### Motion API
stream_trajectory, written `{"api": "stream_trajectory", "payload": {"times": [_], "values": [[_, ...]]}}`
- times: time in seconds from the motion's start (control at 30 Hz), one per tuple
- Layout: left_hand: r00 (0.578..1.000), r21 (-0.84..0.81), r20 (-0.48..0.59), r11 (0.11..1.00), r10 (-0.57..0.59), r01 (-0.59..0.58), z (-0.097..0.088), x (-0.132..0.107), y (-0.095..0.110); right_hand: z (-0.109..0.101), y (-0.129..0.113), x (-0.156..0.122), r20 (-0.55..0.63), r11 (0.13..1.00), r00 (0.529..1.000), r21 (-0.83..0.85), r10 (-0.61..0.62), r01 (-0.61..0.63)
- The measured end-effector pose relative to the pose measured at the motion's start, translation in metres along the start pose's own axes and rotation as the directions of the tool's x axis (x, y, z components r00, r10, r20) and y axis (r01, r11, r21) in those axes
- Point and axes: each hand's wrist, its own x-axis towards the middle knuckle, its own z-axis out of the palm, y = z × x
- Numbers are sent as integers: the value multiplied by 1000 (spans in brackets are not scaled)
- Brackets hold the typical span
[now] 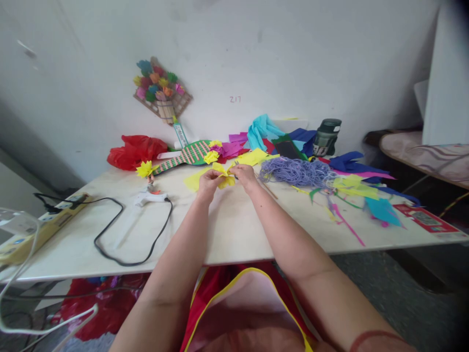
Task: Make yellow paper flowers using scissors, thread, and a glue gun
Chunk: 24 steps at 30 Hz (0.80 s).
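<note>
My left hand (208,182) and my right hand (245,175) meet over the middle of the white table (234,230). Both pinch a folded piece of yellow paper (224,175) held between them just above the table top. Each hand's fingers are curled closed on the paper. A flat yellow sheet (194,181) lies under and to the left of my hands. A thin wooden stick (269,190) lies beside my right wrist.
A white glue gun (150,197) with a black cord (124,244) lies at left, beside a power strip (40,225). A yellow paper flower (145,169), a red plastic bag (136,150), purple yarn (295,171), coloured paper scraps (351,188) and a dark jar (327,137) crowd the back.
</note>
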Motion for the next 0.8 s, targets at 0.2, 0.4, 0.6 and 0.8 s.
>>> {"api": "stream_trajectory", "payload": {"times": [0.2, 0.4, 0.6, 0.8], "values": [[1000, 11, 2, 1000, -1, 1, 1, -1, 1, 0, 1, 0, 5, 1000, 1000, 11, 16, -16], [1000, 2, 7, 1000, -9, 9, 1, -1, 1, 0, 2, 0, 7, 999, 1000, 33, 9, -9], [1000, 16, 9, 1000, -7, 7, 3, -3, 4, 1, -1, -1, 4, 994, 997, 77, 74, -74], [999, 40, 32, 999, 2, -3, 5, -7, 7, 1, -3, -3, -16, 988, 992, 102, 122, -120]]}}
